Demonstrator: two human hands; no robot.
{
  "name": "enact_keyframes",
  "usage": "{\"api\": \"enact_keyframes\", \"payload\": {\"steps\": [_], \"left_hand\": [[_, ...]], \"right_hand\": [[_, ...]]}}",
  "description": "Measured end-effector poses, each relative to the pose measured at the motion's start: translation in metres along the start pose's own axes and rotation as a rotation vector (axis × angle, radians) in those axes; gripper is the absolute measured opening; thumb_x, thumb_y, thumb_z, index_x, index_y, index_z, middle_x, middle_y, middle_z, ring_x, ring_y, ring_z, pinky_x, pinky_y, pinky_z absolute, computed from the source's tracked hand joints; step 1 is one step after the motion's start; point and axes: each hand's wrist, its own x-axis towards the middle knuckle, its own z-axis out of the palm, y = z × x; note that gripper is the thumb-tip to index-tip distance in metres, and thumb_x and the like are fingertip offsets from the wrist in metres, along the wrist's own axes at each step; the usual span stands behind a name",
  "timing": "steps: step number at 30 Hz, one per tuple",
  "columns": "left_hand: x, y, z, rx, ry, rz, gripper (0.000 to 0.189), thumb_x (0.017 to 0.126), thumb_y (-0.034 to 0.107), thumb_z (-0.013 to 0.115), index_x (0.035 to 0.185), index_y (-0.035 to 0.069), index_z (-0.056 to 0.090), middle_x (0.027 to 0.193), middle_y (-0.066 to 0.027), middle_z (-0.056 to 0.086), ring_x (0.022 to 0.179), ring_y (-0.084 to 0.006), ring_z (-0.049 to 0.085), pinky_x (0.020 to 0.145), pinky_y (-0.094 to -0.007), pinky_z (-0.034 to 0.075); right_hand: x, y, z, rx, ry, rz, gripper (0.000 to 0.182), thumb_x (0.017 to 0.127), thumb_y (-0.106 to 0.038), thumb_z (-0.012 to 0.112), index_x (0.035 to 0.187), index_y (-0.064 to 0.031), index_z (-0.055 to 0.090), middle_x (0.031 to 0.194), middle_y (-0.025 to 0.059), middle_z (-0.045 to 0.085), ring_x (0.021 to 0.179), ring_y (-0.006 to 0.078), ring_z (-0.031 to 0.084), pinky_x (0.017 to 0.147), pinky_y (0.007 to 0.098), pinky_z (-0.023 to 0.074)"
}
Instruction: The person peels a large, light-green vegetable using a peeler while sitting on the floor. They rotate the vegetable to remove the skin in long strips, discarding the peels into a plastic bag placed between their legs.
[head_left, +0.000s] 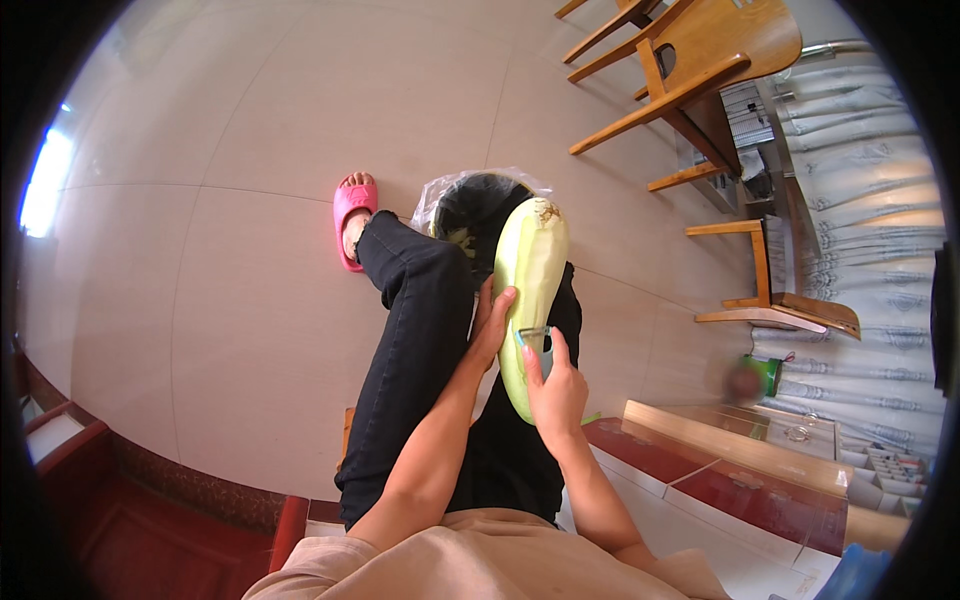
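Note:
A long pale-green gourd (534, 259), partly peeled in lengthwise strips, lies over my lap with its far end above a trash bin (470, 210). My left hand (491, 319) grips the gourd along its left side, thumb on top and most fingers hidden beneath. Between thumb and forefinger, my right hand (556, 382) holds a Y-shaped vegetable peeler (534, 332), its blade across the lower half of the gourd. The bin has a dark inside and a translucent plastic bag (429, 199) around its rim. A few pale peelings (461, 241) show inside it.
Wooden chairs (686, 82) stand on the tiled floor at upper right, with another chair (769, 300) below them. A cabinet with red panels (757, 495) is close on my right. Red wooden furniture (165, 525) is at lower left. My foot wears a pink slipper (355, 201).

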Motion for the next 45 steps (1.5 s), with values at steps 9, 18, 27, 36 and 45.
{"api": "enact_keyframes", "payload": {"steps": [9, 18, 27, 36, 45], "left_hand": [[0.000, 0.001, 0.000, 0.024, -0.006, 0.013, 0.064, 0.085, 0.042, 0.048, 0.132, 0.002, 0.030, 0.125, -0.0142, 0.041, 0.115, -0.0216, 0.041, 0.097, -0.0306, 0.031], [0.001, 0.001, 0.001, 0.009, 0.005, -0.003, 0.066, 0.085, 0.044, 0.048, 0.133, 0.002, 0.028, 0.126, -0.0152, 0.041, 0.116, -0.0225, 0.040, 0.097, -0.0310, 0.031], [0.001, 0.004, 0.002, 0.013, -0.016, -0.001, 0.063, 0.087, 0.040, 0.048, 0.133, 0.002, 0.028, 0.128, -0.0149, 0.040, 0.117, -0.0216, 0.041, 0.097, -0.0306, 0.031], [0.001, 0.003, 0.002, -0.001, -0.020, -0.010, 0.064, 0.086, 0.041, 0.049, 0.133, 0.002, 0.028, 0.128, -0.0158, 0.038, 0.119, -0.0230, 0.038, 0.099, -0.0308, 0.030], [0.003, 0.004, -0.002, 0.022, -0.003, 0.012, 0.064, 0.085, 0.041, 0.049, 0.132, 0.001, 0.029, 0.126, -0.0166, 0.040, 0.117, -0.0236, 0.040, 0.097, -0.0314, 0.031]], "right_hand": [[-0.049, 0.009, -0.017, -0.023, -0.045, -0.080, 0.048, 0.086, -0.033, 0.056, 0.118, 0.0015, 0.049, 0.074, 0.0205, 0.063, 0.062, 0.0348, 0.061, 0.055, 0.0399, 0.0478], [-0.062, 0.020, -0.048, -0.114, -0.186, -0.017, 0.047, 0.083, -0.034, 0.060, 0.115, -0.0006, 0.053, 0.070, 0.0180, 0.061, 0.064, 0.0340, 0.061, 0.059, 0.0402, 0.0467], [0.005, 0.022, -0.031, 0.352, 0.081, -0.009, 0.048, 0.085, -0.035, 0.058, 0.117, -0.0005, 0.051, 0.086, 0.0207, 0.064, 0.079, 0.0351, 0.062, 0.068, 0.0373, 0.0480], [0.084, 0.000, -0.001, 0.028, 0.063, 0.045, 0.053, 0.086, -0.045, 0.051, 0.119, -0.0038, 0.049, 0.084, 0.0214, 0.063, 0.080, 0.0381, 0.061, 0.070, 0.0443, 0.0472], [0.038, -0.010, -0.013, 0.027, -0.087, 0.028, 0.051, 0.085, -0.041, 0.055, 0.118, -0.0026, 0.051, 0.080, 0.0229, 0.063, 0.076, 0.0380, 0.061, 0.068, 0.0418, 0.0472]]}}
